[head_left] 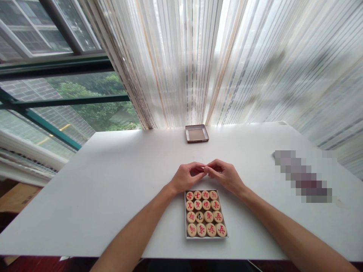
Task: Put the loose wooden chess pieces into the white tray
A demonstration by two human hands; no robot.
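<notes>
My left hand [187, 176] and my right hand [225, 174] rest on the white table with their fingertips meeting. The fingers of both are curled in and thumbs bent toward them; I see nothing held between them. Just on the near side of the hands lies a shallow square box [207, 238] with a pale rim. Rows of round wooden Chinese chess pieces [209, 216] fill it, face up. Most bear red characters, while one piece [199, 217] in the third row carries a black one.
At the table's [113, 189] far edge lies a shallow box lid [197, 135], its inside facing up. A blurred-out long object [303, 177] lies on the right side. Behind hangs a string curtain [181, 68], with an open window [93, 87] at left.
</notes>
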